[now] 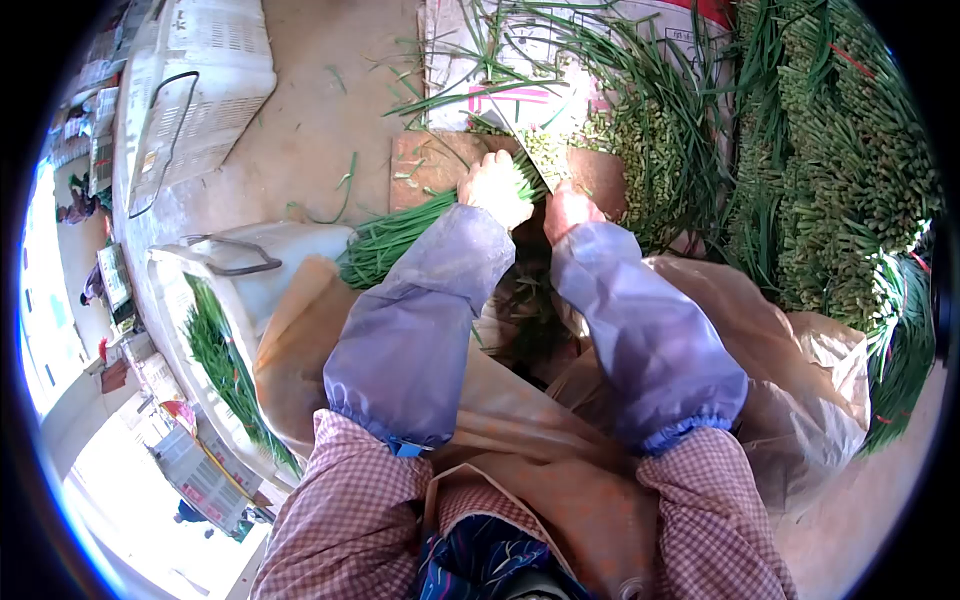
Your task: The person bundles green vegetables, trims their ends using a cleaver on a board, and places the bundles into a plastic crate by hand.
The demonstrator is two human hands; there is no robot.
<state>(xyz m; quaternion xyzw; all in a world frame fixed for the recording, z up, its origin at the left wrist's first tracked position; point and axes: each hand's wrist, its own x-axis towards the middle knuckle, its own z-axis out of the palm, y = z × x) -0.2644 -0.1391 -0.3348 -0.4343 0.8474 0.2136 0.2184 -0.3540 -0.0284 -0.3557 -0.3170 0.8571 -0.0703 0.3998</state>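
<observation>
On a brown wooden board my left hand is closed around a bunch of long green stalks that look like chives. Their leafy ends trail to the lower left, and their other ends reach toward the blade. My right hand grips a knife whose handle is hidden in the fist. The blade points up and to the left, right beside the bunch. Short cut stalk pieces lie heaped beyond and to the right of the blade. Bright sunlight washes out the left hand and part of the board.
Large stacked bundles of stalks, some tied with red bands, stand at the right. A white crate is at the upper left. Nearer, a white container holds more greens. Loose stalks lie over a printed sack.
</observation>
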